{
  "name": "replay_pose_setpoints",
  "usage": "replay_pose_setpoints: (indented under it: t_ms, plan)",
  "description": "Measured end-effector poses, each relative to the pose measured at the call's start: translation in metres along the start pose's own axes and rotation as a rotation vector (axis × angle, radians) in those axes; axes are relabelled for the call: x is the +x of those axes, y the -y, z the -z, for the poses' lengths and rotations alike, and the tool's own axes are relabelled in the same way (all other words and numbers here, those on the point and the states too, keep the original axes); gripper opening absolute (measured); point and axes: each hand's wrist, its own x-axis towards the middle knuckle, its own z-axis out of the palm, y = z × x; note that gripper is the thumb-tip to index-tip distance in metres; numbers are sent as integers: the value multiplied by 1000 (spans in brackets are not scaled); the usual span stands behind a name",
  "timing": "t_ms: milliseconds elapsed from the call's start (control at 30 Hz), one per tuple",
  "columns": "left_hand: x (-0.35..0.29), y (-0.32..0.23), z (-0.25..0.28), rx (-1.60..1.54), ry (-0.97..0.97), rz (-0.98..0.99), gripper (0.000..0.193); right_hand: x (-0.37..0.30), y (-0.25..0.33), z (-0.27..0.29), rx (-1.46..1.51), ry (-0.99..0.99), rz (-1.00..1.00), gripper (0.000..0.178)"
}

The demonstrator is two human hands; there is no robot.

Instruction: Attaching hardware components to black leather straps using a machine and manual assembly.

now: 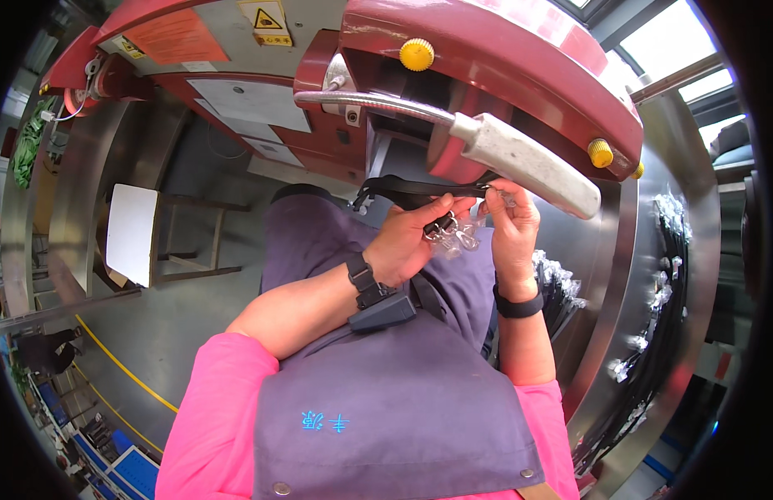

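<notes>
A black strap [411, 188] runs sideways between my hands, below the red machine. My left hand [405, 239] is closed around part of it, thumb on top. Metal clasps in clear plastic [455, 237] hang just past the left fingers. My right hand [513, 223] pinches the strap's right end between thumb and fingertips, where small metal and plastic pieces show. What lies under the left fingers is hidden. Close above the right hand is a pale, thick handle-shaped part [528, 162] joined to a metal-sheathed cable [378, 100].
A red machine [503, 50] with yellow knobs [417, 54] stands right in front. Many black straps with plastic-wrapped ends [661, 292] lie along a steel surface [603, 333] at the right; another bunch [557, 283] is nearer. To the left stands a stool with a white top [132, 236].
</notes>
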Motion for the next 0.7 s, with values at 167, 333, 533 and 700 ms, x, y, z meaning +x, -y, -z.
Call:
replay_pose_setpoints:
  t_ms: [167,333,533,700]
  plan:
    - [3,3,7,3,8,-13,17,-1,-2,-1,-8,16,25,11]
    - [3,0,6,-9,-17,-3,17,2,-1,-6,-37,9,33,11]
    - [3,-2,6,-23,-37,-9,22,5,-6,-8,-29,15,5,11]
    - [2,-4,5,-29,-62,0,26,6,-10,-10,-46,9,2,11]
